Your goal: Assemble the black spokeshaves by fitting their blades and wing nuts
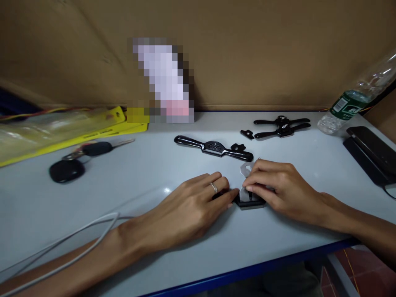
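Black metal tool body [252,203]: near side of pale, smooth-topped table [151,169]; left hand [194,202] closed on its left end, apparently to steady it. Flat silver metal plate [244,195], holed far end: pinched in right hand [280,185] by thumb and fingers, presumably for fine control; far end projecting beyond fingertips, lower end at the body.

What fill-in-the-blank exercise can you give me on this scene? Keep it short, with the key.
1. The ring is on the ____ hand.
2. The ____ hand pinches the silver plate.
3. The bottle has a mostly ____ label.
4. The pale table has a front edge coloured ____.

Missing words: left; right; green; blue.
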Demonstrator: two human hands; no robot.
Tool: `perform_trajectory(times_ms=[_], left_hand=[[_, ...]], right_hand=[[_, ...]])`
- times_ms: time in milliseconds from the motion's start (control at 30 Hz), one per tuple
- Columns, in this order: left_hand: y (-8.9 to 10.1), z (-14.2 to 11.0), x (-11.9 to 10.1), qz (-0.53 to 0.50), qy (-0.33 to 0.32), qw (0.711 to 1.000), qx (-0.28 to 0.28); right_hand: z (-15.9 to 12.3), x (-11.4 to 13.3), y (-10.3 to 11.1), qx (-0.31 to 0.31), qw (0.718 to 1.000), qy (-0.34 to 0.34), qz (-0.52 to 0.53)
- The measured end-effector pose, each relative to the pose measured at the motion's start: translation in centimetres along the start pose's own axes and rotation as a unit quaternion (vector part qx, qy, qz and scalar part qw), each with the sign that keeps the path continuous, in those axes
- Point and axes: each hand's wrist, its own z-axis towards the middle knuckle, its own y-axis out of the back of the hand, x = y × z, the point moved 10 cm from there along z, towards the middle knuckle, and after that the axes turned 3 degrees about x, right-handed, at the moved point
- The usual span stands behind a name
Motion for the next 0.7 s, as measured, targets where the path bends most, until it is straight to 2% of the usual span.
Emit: perform_trajectory(times_ms=[700], left_hand=[[-0.08,0.11,0.01,0.006,0.002,1.000,-0.001]], right_hand=[[-0.19,-0.28,-1.06,0.018,1.000,-0.005,-0.022]])
